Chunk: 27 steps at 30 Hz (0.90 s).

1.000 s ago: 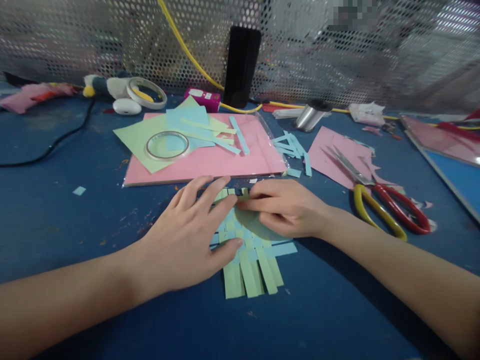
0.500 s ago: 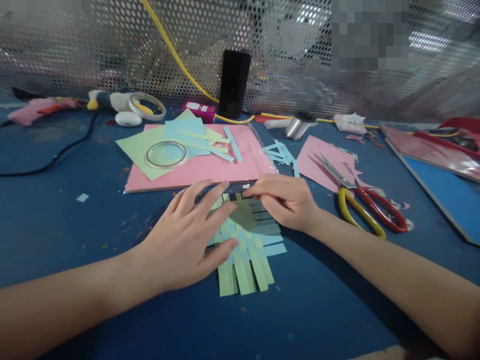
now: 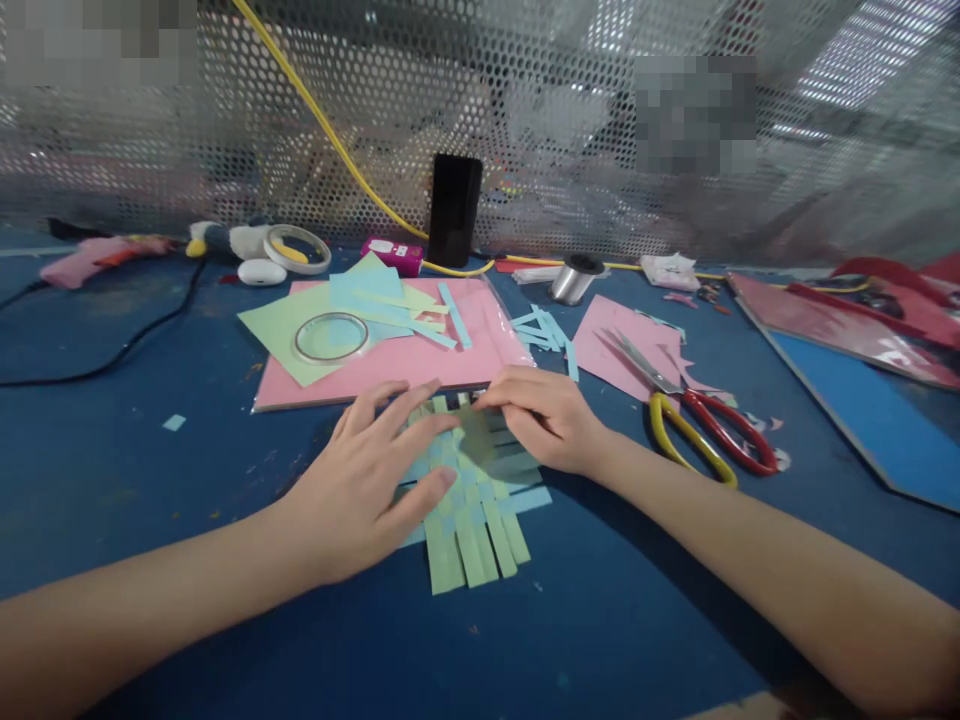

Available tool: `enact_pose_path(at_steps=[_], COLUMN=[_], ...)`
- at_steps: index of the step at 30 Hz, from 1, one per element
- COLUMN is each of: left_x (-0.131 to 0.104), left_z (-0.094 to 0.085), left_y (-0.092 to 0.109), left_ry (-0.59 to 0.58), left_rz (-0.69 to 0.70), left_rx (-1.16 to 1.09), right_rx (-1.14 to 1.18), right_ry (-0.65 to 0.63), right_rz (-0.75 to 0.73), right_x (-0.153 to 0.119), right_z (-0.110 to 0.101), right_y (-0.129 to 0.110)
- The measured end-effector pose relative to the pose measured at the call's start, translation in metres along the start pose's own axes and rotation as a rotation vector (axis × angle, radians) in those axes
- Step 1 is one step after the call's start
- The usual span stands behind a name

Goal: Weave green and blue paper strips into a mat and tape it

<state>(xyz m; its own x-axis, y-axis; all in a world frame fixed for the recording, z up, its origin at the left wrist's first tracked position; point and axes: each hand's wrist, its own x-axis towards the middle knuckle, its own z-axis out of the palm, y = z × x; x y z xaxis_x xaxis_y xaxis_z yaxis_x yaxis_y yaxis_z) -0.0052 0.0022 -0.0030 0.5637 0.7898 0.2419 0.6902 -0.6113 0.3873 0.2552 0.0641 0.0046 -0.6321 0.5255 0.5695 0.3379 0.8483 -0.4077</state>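
Observation:
A woven paper mat [image 3: 469, 500] of pale green and light blue strips lies flat on the table between my hands. My left hand [image 3: 375, 470] rests over its left side, fingers spread and holding nothing, covering part of the weave. At the top edge, my right hand [image 3: 551, 415] is closed with thumb and index finger pinched at the end of a green strip; the fingertips partly hide that strip. Loose blue strip ends [image 3: 531, 500] stick out on the mat's right side, and green ends fan out toward me.
Behind the mat lies a pink paper pack [image 3: 390, 370] with a tape ring [image 3: 331, 337] and coloured sheets on it. Scissors [image 3: 682, 410] lie open at right, over pink paper [image 3: 607, 350]. A phone [image 3: 454, 210] leans on the mesh wall; a glue gun [image 3: 97, 260] is far left.
The view has tilted up slightly and shifted. My left hand stays spread over the mat's left side. My right fingertips remain at the top edge, a little closer over the green strips.

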Motion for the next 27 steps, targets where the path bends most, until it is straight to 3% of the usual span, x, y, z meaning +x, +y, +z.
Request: enact_pose_path(at_steps=[5,8,12,18,27], left_x=[0.004,0.003,-0.003,-0.006,-0.007], left_z=[-0.003,-0.004,-0.004,-0.002,-0.002], left_y=[-0.004,-0.001,0.003,0.001,0.004], left_ry=[0.036,0.043,0.080,0.111,0.104], left_rz=[-0.093,-0.078,0.022,0.201,0.228], left_rx=[-0.102,-0.075,0.014,0.127,0.092], right_rx=[-0.001,-0.008,0.179,0.458,0.523], right_ry=[-0.039,-0.046,-0.104,-0.080,-0.173], right_rz=[0.040,0.185,0.423,0.630,0.690], right_x=[0.002,0.003,0.006,0.011,0.012], right_z=[0.001,0.001,0.002,0.002,-0.004], right_y=[-0.001,-0.004,-0.008,-0.014,-0.020])
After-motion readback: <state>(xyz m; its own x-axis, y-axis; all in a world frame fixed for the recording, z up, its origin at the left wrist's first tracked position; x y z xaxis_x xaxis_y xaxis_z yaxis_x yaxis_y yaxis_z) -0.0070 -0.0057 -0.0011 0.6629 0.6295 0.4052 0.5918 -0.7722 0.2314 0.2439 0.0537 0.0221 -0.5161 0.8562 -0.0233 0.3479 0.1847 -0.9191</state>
